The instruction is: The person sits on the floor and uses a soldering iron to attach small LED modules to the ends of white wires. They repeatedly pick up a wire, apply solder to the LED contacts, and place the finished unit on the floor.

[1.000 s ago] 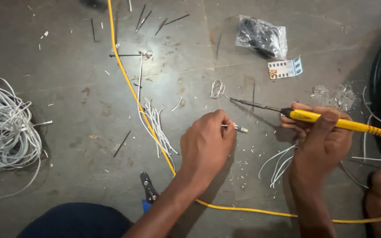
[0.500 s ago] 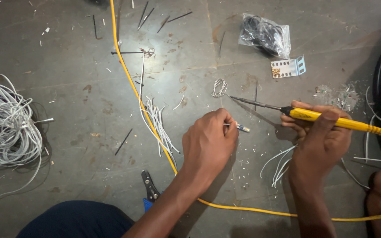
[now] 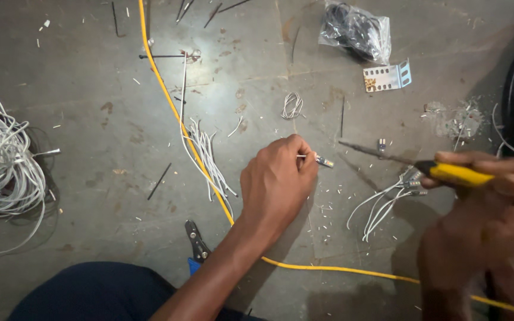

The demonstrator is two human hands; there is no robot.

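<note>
I am looking down at a grey concrete floor [image 3: 90,131] scattered with wire offcuts. At the far left lies a big loose coil of white cable [image 3: 1,160]. A long yellow cable [image 3: 168,101] runs from the top of the view down past my left wrist and off to the lower right. Near the top right sits a clear plastic bag [image 3: 357,30] holding dark parts, with a small metal bracket [image 3: 388,76] just beside it. A bundle of short white wires [image 3: 206,160] lies against the yellow cable, and another bunch of white wires with clear plugs [image 3: 388,199] lies under my right hand. Pliers with dark jaws [image 3: 196,241] rest by my left forearm.

My left hand [image 3: 278,184] is closed in a pinch, fingertips tight on a thin wire ending in a small clear connector [image 3: 322,161], which sticks out just past my thumb, above the floor. My right hand [image 3: 495,196] is wrapped firmly around the yellow handle of a screwdriver [image 3: 447,172], whose thin dark shaft points left toward the connector, its tip near but apart.
</note>
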